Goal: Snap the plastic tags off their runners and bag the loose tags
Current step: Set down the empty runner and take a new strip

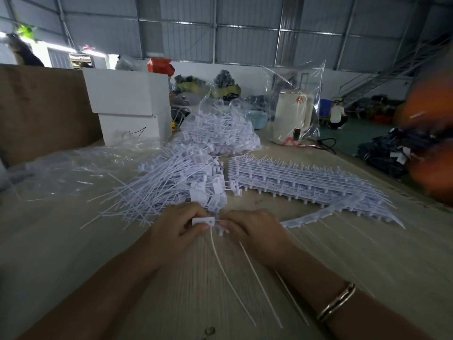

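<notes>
Two hands (179, 225) – one kettle (291, 119), one bracelet (337, 303)

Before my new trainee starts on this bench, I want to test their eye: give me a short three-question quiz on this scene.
1. True or false: the left hand pinches a white tag.
2. Which lies further right on the table: A) the loose tag pile, B) the stacked runners?
3. What does the right hand wear at its wrist?

Key: 1 true; 2 B; 3 a metal bracelet.

Dim, bluish cast, blurred edges, wide-angle warp
</notes>
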A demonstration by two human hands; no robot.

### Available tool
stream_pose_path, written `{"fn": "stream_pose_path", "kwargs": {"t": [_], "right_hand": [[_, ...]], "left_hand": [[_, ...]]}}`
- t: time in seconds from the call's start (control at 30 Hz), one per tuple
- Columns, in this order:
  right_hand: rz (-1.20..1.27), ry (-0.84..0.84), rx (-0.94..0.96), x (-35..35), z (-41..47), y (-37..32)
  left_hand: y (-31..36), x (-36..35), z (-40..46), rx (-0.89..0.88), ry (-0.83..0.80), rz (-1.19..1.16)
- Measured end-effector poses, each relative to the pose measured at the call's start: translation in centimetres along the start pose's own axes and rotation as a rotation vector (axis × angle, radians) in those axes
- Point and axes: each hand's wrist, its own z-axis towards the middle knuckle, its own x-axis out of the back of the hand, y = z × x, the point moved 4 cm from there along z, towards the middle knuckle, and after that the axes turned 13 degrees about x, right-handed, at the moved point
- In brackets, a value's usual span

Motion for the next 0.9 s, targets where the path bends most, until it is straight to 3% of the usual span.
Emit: {"fn": "stream_pose_path", "kwargs": {"t": [0.13,0.27,0.43,0.63,0.9], "right_hand": [[0.175,0.188,-0.221,1.5,-0.8,2.0],[0.035,0.088,-0.088,0.6,-0.4,0.6],[-0.063,0.166,0.066,-0.3,0.8,-2.0],[0.153,0.111,0.030,0.5,0.1,-1.2],[-0.073,0.033,0.058,0.0,0.5,-0.7]], "left_hand": [[-1.3,0.9,-0.5,0.105,0.032,-0.076],[-1.0,0.5,-0.6,0.167,0.209,0.256],[0.2,-0.7,0.0,0.178,0.166,0.190],[-0.6,-0.7,-0.4,0.150,0.249,0.213],[-0.5,-0.8,-0.2,0.119,0.234,0.259]]}}
